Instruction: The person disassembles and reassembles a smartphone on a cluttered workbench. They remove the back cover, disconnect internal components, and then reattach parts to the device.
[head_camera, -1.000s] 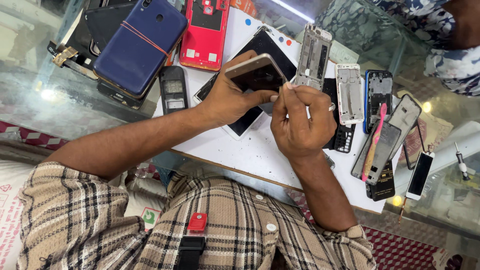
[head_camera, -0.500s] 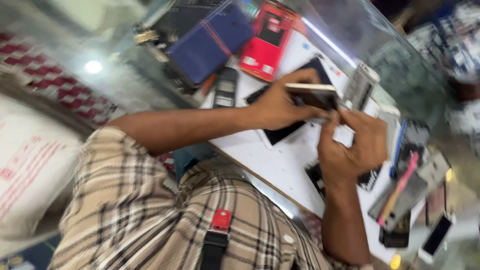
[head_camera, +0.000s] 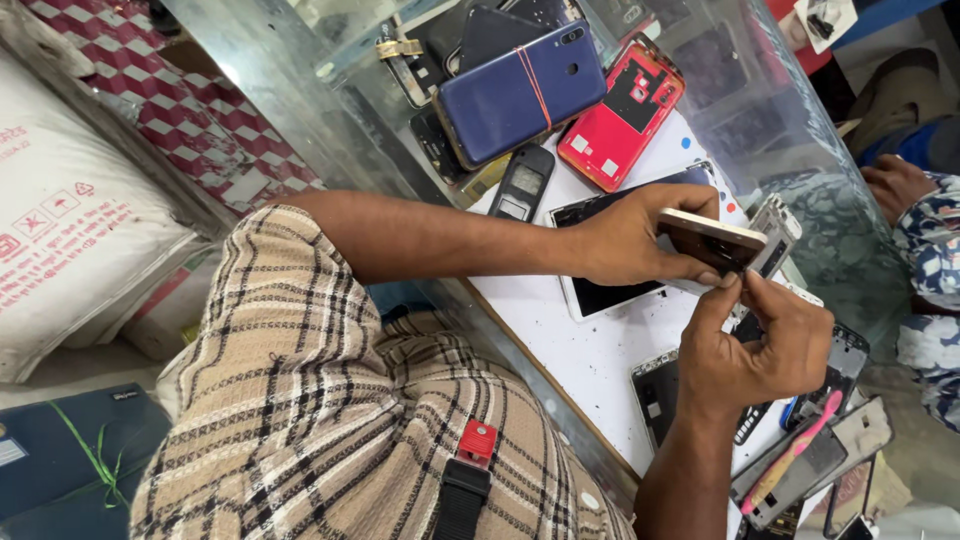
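My left hand (head_camera: 635, 240) grips a gold-backed smartphone (head_camera: 712, 241) and holds it tilted above a white board (head_camera: 590, 350). My right hand (head_camera: 755, 345) pinches at the phone's lower edge with thumb and forefinger; whether a small tool sits between the fingers is hidden. A black phone screen (head_camera: 605, 295) lies flat under my left hand.
Phone parts crowd the glass counter: a blue phone with a rubber band (head_camera: 520, 95), a red back cover (head_camera: 622, 118), a small black keypad phone (head_camera: 522, 182), silver frames (head_camera: 775, 230), a pink toothbrush (head_camera: 790, 452). Another person's hand (head_camera: 895, 185) rests at far right.
The view has swung and rotated, so the counter now runs diagonally. Both hands stay on the gold phone, with the right hand still working at its edge.
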